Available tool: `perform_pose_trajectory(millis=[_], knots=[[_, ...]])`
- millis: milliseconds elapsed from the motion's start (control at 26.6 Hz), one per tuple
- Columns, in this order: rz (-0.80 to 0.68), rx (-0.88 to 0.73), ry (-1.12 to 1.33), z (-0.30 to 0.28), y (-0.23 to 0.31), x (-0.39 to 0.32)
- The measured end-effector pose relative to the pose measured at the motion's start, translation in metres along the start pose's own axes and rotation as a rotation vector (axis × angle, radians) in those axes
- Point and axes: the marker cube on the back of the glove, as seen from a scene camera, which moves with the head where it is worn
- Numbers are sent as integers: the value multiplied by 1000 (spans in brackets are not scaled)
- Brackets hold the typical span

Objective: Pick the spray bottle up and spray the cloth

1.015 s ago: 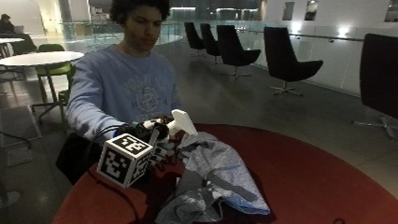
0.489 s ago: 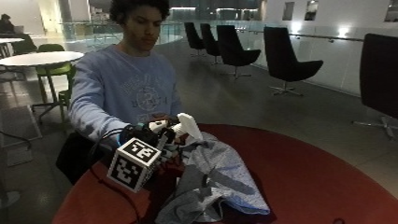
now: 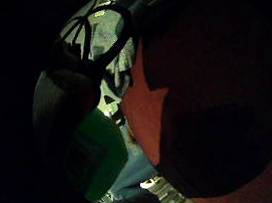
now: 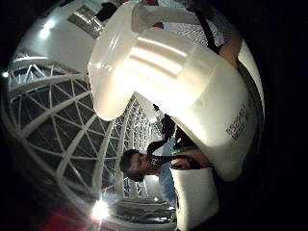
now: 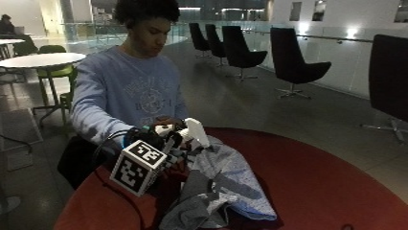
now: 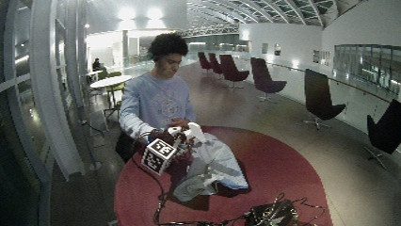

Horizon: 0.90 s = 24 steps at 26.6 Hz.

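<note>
In the outside view my gloved right hand [image 5: 158,142] grips a spray bottle [image 5: 194,132], fingers curled round its neck. The white spray head points over a crumpled grey-blue cloth [image 5: 224,184] heaped on the round red table [image 5: 331,191]. The nozzle hangs just above the cloth's upper edge. In the thumb side palm view the white spray head [image 4: 178,82] fills most of the picture. The little finger side palm view shows the bottle's green body [image 3: 100,152] beside the red table [image 3: 218,92]. The bare left hand [image 5: 167,122] sits close behind the bottle. The wide outside view shows the bottle [image 6: 191,130] and cloth [image 6: 210,167] too.
Dark equipment [image 6: 270,214] lies at the table's near edge [image 6: 282,174]. Red tabletop shows to the right of the cloth. Black chairs [image 5: 290,62] stand on the floor behind, and a white round table [image 5: 38,60] is off to the left.
My right hand has carried the bottle slightly right and down toward the cloth. Since half a second ago it has hardly moved.
</note>
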Motion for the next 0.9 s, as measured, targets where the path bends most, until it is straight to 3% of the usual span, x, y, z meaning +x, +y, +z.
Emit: perform_pose_trajectory(millis=[903], knots=[[-12,32,-13,3,3,1]])
